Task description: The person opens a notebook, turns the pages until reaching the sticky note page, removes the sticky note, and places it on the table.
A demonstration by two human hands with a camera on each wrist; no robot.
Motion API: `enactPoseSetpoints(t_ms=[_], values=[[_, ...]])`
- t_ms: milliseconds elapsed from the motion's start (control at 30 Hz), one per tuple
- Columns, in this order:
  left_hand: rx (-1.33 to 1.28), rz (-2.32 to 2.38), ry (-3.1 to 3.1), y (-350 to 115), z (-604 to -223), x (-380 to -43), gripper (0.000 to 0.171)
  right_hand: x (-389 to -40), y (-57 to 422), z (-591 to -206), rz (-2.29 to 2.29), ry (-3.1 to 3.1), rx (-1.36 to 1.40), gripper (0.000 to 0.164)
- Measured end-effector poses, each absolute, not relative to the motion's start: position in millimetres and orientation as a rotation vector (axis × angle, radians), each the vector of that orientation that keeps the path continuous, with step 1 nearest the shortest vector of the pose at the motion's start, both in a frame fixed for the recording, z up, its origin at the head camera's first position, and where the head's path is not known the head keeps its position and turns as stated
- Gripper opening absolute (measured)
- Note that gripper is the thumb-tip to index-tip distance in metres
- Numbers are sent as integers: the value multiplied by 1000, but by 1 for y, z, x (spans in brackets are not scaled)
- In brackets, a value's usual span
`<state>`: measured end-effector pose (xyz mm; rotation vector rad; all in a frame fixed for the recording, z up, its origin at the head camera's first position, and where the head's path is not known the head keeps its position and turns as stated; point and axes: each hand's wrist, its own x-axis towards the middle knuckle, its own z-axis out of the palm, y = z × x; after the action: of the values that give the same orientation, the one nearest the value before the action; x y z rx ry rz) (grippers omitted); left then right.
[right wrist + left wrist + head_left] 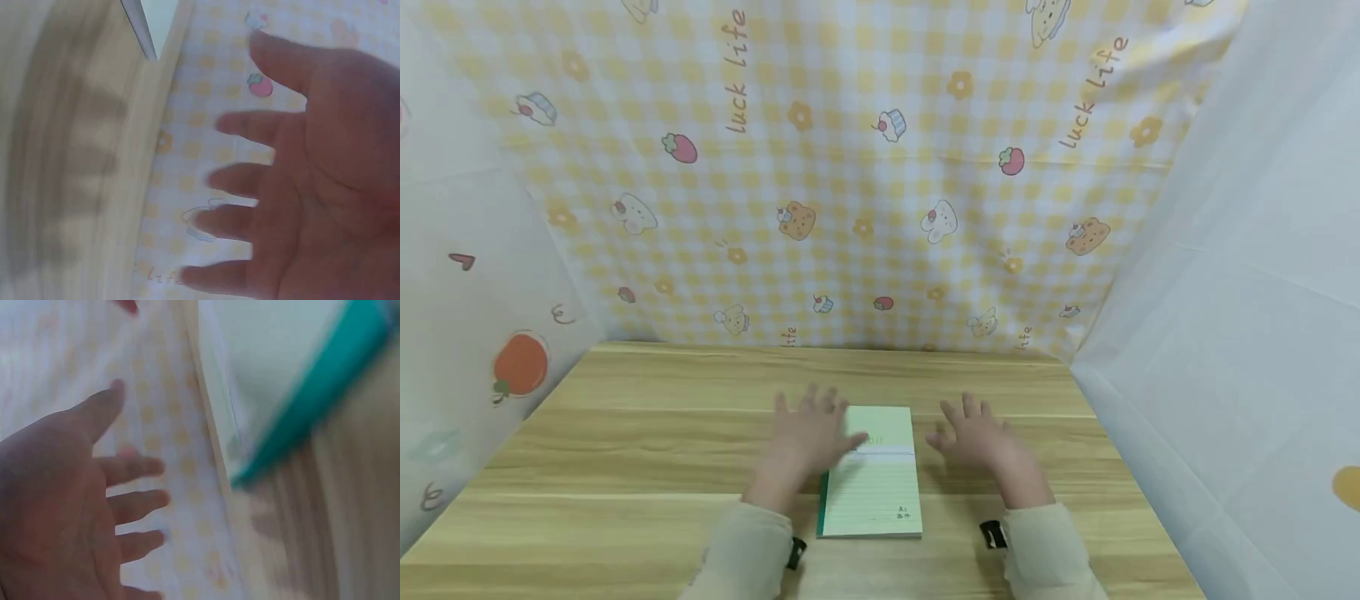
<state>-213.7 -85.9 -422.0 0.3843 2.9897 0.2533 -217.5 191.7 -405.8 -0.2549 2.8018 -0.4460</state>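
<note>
A pale green notepad with ruled lines on its lower half lies on the wooden table, a white band across it and a darker green strip along its left edge. My left hand hovers over the pad's upper left side, fingers spread and thumb reaching across the cover. To the right of the pad, my right hand is held over the table with fingers apart. Both palms look bare in the wrist views, where the left hand and right hand hold nothing. The pad's green spine shows beside the left hand.
The wooden table runs back to a yellow checked cloth printed with cartoon figures. White sheets hang on the left and right. Black straps show at both wrists.
</note>
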Motion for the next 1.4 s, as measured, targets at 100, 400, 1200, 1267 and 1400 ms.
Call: enactPoseSetpoints(t_ms=[100, 400, 1200, 1267, 1400], values=[[521, 169, 2965, -53, -424, -191, 69, -197, 195, -406, -453, 2740, -270, 76], [790, -24, 2968, 5, -440, -156, 65, -159, 191, -414, -495, 2755, -277, 85], [547, -151, 3452, -113, -392, -114, 43, -158, 164, -446, -461, 2891, -312, 50], [575, -202, 3413, -115, -408, -118, 38, -158, 164, -446, -476, 2878, -296, 47], [613, -24, 3170, -107, -439, -123, 38, -158, 162, -447, -460, 2857, -283, 45]])
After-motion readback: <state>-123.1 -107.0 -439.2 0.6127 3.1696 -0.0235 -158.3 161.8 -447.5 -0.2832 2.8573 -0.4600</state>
